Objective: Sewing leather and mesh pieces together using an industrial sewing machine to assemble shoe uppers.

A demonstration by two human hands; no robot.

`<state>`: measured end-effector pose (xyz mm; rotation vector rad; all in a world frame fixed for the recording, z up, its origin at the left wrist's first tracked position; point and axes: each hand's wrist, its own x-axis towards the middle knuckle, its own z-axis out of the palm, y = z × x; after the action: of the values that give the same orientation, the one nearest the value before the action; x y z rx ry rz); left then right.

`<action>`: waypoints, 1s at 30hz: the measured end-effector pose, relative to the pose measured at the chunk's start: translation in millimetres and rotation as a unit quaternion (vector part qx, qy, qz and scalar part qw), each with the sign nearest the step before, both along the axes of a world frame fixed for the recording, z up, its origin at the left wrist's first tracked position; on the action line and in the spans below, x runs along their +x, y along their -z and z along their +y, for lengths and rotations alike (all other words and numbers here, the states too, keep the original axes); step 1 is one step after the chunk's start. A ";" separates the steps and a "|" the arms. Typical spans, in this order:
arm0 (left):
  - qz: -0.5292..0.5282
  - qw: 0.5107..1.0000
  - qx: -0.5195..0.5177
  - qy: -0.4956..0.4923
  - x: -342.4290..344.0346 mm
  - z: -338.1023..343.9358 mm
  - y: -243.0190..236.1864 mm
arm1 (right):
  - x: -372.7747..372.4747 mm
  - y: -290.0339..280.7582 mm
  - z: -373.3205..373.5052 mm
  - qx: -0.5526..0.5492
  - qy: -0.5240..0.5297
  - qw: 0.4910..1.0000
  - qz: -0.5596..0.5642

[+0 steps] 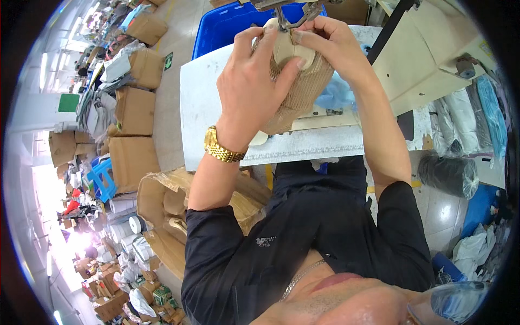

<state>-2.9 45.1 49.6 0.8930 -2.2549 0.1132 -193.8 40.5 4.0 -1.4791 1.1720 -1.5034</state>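
Note:
A tan mesh shoe upper (303,93) with a smooth beige inner part (287,51) is held up under the needle and presser foot of a sewing machine (283,20). My left hand (249,84), with a gold watch at the wrist, grips its left side, thumb lying on the beige part. On the other side, my right hand (333,46) pinches the upper's top edge close to the presser foot. The far edge and the fingertips behind it are partly hidden.
The white worktable (208,108) spans the space before me, with a light blue piece (336,93) on it. Behind stands a blue bin (216,24). An open carton (157,206) sits at my left, a plastic-wrapped dark roll (447,176) at right.

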 end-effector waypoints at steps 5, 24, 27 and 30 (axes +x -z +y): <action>0.031 0.997 -0.067 0.018 2.0 -4.9 11.8 | -3.1 8.1 -12.0 0.007 -0.024 0.997 -0.069; 0.031 0.997 -0.058 0.033 2.0 -18.4 8.0 | 3.2 3.6 -2.5 -0.186 -0.095 0.971 -0.112; 0.036 0.997 -0.053 0.041 -2.7 -22.2 6.9 | -9.2 11.3 -17.9 -0.450 -0.219 0.852 -0.154; 0.038 0.997 -0.047 0.045 5.3 -26.8 4.9 | -9.3 -18.8 32.2 -0.149 0.012 0.986 -0.079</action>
<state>2.3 18.3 44.6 0.7328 -2.1964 0.1411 -203.1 72.7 22.8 -1.5077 0.9025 -1.8385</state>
